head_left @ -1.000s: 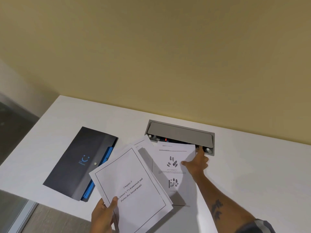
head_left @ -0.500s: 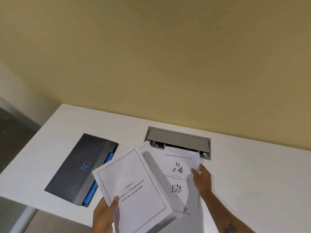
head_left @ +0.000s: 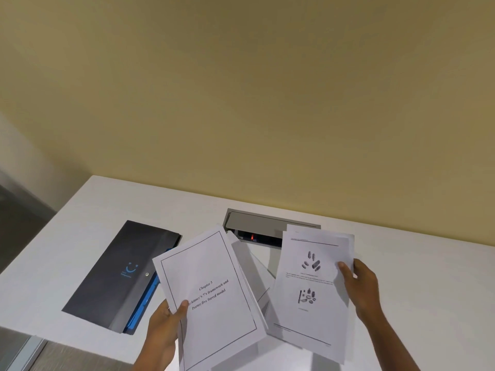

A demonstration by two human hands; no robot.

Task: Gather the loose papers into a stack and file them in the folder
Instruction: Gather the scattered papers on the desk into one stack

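Note:
My left hand (head_left: 163,333) grips the lower left edge of a stack of papers (head_left: 211,295) topped by a "Chapter 3" title page, held tilted above the table's front edge. My right hand (head_left: 361,287) holds the right edge of a second small bundle of papers with printed pictures (head_left: 310,285), lifted off the table to the right of the first stack. One more sheet (head_left: 261,266) shows between the two bundles; whether it lies on the table I cannot tell. The dark folder (head_left: 120,271) lies closed on the table to the left, blue pockets showing along its right edge.
The white table (head_left: 428,290) ends at a yellow wall. A grey cable box (head_left: 265,223) with an open lid sits in the table behind the papers. The table's left edge and front left corner drop to the floor (head_left: 16,226).
My right hand took hold of the picture papers that lay on the table and lifted them up and to the right. The left hand's stack stayed roughly in place.

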